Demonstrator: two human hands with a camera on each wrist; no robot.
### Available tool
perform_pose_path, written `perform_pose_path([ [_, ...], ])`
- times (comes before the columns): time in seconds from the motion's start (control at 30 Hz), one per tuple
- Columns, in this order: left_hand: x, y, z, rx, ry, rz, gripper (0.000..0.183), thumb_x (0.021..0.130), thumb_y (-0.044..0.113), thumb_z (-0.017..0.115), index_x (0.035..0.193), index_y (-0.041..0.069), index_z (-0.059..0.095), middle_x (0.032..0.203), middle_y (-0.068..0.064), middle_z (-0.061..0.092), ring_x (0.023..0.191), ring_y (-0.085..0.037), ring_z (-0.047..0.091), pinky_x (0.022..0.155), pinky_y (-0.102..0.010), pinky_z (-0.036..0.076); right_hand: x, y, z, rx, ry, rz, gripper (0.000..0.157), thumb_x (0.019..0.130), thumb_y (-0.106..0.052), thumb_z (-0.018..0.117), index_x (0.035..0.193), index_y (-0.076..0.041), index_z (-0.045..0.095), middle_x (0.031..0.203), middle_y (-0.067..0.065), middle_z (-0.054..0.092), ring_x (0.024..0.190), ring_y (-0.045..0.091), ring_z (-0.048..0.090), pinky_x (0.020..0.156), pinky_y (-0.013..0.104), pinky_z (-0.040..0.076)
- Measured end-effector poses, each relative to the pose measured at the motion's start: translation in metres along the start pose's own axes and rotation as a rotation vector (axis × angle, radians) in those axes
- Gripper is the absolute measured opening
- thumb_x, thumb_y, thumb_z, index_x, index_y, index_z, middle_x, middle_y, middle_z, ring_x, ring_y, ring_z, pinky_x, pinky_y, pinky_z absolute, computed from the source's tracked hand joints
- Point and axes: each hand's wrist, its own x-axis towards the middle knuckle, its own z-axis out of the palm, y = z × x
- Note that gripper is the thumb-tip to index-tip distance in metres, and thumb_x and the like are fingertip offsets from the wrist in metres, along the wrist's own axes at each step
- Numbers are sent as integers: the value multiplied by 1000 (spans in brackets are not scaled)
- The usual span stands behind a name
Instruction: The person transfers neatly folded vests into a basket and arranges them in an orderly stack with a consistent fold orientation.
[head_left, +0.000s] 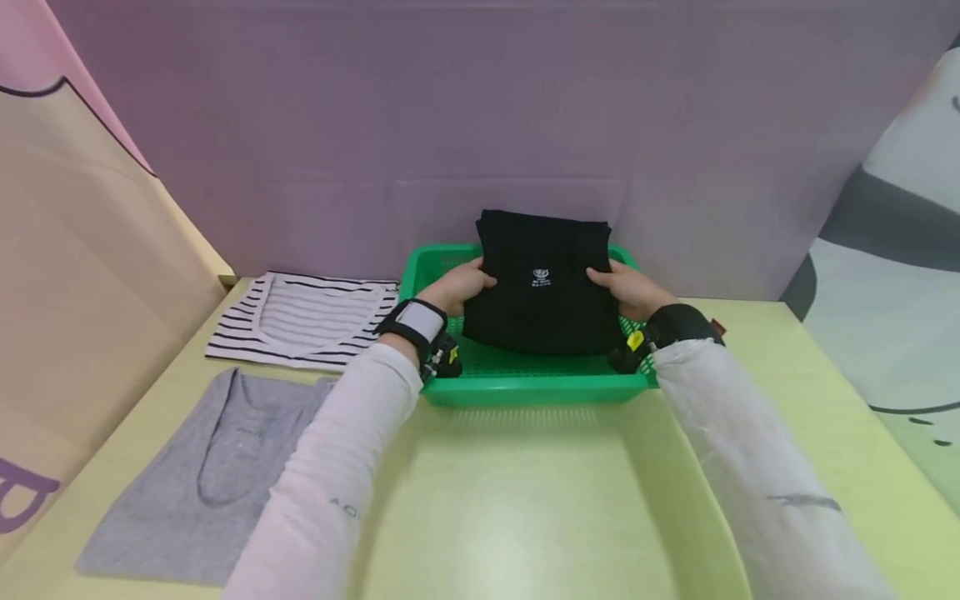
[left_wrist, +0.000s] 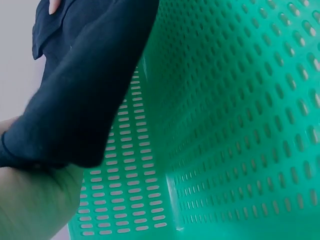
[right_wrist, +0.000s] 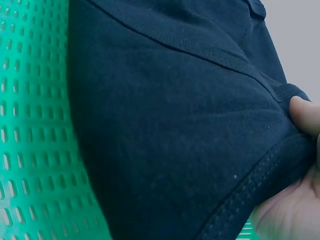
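A folded black shirt (head_left: 540,321) with a small white print hangs over the green basket (head_left: 536,392). At its left side edge my left hand (head_left: 459,287) grips the cloth, thumb on the front. My right hand (head_left: 633,292) pinches the opposite edge, with its thumb in front too. The left wrist view has the shirt (left_wrist: 75,95) drooping past the hand (left_wrist: 37,200) beside the perforated basket wall (left_wrist: 235,125). In the right wrist view, stitched hems show on the shirt (right_wrist: 175,115), pinched by the right hand (right_wrist: 295,212).
To the left lie a folded black-and-white striped shirt (head_left: 315,321) and, nearer, a folded grey top (head_left: 165,500) on the pale yellow table (head_left: 810,392). A pale yellow bin (head_left: 517,508) stands in front of the basket. A mauve cloth backdrop (head_left: 450,108) rises behind.
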Motion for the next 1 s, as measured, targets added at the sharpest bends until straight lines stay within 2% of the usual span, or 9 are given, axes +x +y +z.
perform_pose_path([
  [0.13,1,-3,1,21,5,-10,62,103,14,38,153,28,5,156,-7,24,136,-28,36,108,-43,36,-1,2,1,1,-13,21,58,103,-32,32,153,-12,8,123,-5,48,95,1,57,89,26,48],
  [0.33,0,-8,1,74,21,-28,63,102,16,39,153,23,3,157,-8,21,138,-29,33,109,-43,35,-1,5,2,11,-42,31,58,104,-30,31,153,-12,6,113,-10,51,94,0,59,87,25,50],
  [0.47,0,-10,0,134,40,-52,64,102,18,41,153,16,4,158,-8,16,140,-28,29,110,-40,34,0,7,2,-3,-61,39,58,104,-30,30,153,-12,6,119,-7,49,95,1,59,88,25,49],
  [0.67,0,-10,1,139,29,-72,65,101,16,42,153,9,2,156,-12,21,135,-27,37,108,-38,37,3,9,1,-42,-65,68,60,104,-32,31,153,-12,4,131,2,44,96,2,58,90,27,49],
  [0.93,3,-9,-2,158,26,-124,65,101,19,42,152,8,3,157,-11,18,133,-28,39,107,-39,39,3,11,1,-50,-104,70,60,103,-33,31,153,-11,4,131,2,45,98,2,57,92,27,48],
  [1.0,2,-8,-2,191,23,-137,65,102,21,42,153,9,3,157,-10,17,135,-27,37,108,-39,38,3,11,1,-44,-113,83,61,103,-33,31,153,-11,3,134,3,43,99,2,57,93,27,47],
])
